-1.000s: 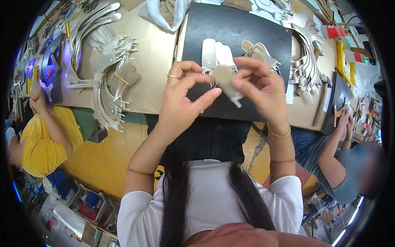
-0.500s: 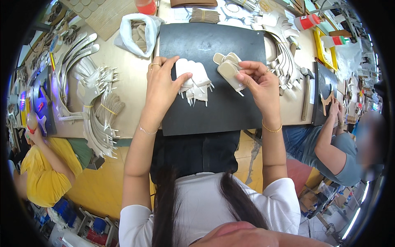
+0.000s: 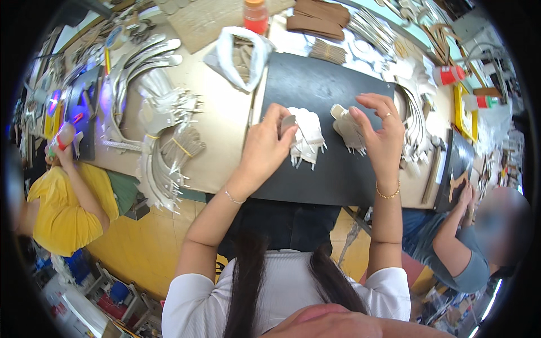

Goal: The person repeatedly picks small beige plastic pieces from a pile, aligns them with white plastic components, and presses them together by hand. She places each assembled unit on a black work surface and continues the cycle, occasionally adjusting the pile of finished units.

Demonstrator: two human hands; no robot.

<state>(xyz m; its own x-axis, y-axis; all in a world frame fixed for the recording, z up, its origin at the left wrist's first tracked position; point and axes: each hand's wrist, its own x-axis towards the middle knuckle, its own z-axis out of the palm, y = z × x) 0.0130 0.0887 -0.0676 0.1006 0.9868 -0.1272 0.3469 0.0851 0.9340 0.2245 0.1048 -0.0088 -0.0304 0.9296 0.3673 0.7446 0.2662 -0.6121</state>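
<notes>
Between the thumb and fingers of my left hand (image 3: 262,151) is a small grey-beige rounded leather piece (image 3: 288,123). It is at the left edge of a fanned pile of white leather pieces (image 3: 308,132), which have thin strips along their lower ends. My right hand (image 3: 385,138) has its thumb and fingers apart, just right of a smaller stack of beige-topped leather pieces (image 3: 348,133). That stack rests on the black mat (image 3: 315,76), as does the white pile.
Bundled leather strips (image 3: 183,147) and curved white pieces (image 3: 155,163) lie left. A white bag of pieces (image 3: 242,67) stands behind, near a red jar (image 3: 255,18). A hammer (image 3: 434,169) lies right. Co-workers sit on both sides, one in a yellow shirt (image 3: 67,208).
My right hand has let go of the beige stack, which now lies on the mat. My left hand now pinches a grey-beige piece beside the white pile. The whole view has shifted.
</notes>
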